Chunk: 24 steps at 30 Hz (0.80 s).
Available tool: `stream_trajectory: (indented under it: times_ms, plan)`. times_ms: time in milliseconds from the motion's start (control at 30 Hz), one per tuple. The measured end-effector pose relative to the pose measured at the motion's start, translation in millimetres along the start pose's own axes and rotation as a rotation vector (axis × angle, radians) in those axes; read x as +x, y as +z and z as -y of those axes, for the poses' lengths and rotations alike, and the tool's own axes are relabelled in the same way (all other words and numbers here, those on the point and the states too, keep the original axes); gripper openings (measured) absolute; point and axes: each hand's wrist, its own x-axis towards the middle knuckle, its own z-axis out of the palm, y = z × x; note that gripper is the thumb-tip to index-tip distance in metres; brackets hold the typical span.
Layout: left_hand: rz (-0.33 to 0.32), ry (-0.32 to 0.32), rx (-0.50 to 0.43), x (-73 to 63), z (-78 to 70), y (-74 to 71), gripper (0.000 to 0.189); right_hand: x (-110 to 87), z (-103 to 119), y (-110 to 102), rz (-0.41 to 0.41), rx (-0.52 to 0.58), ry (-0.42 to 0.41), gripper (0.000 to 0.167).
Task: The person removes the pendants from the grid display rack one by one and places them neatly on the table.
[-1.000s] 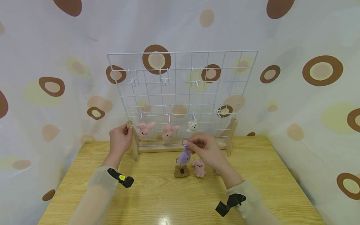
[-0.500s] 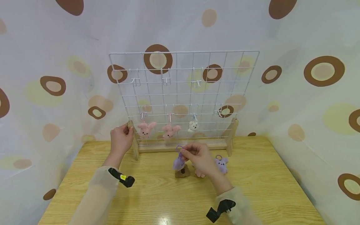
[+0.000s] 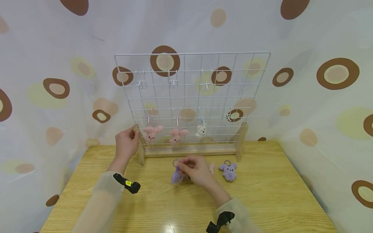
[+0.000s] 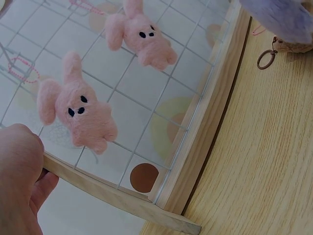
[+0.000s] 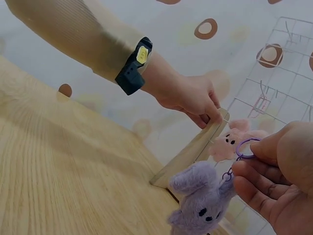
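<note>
My right hand pinches the purple ring of a purple plush keychain, which dangles below the fingers. In the head view it hangs low over the table, in front of the wire rack. Behind the hand, a brown plush and a pink plush are mostly hidden. With thumb and fingers my left hand grips the top of the rack's left wooden post. Two pink plush keychains and a white plush keychain hang from hooks on the white wire grid.
Another purple plush keychain lies on the wooden table, right of my right hand. Bare hooks sit on the upper grid, and one more hook is at the lower right. A spotted curtain stands behind and at both sides.
My right hand has moved left and down with the purple plush keychain, uncovering the other purple plush on the table. The left hand keeps its grip on the post.
</note>
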Motion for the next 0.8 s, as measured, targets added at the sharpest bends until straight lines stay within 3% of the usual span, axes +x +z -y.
stream_trajectory:
  times_ms: [300, 800]
  plan:
    - [-0.014, 0.010, 0.003, 0.8, 2.2, 1.0, 0.028, -0.3, -18.8, 26.0, 0.045, 0.008, 0.039, 0.015]
    - [-0.021, 0.022, -0.011, 1.4, 2.0, 0.7, 0.027, 26.8, -39.9, 37.4, -0.034, -0.029, 0.061, 0.014]
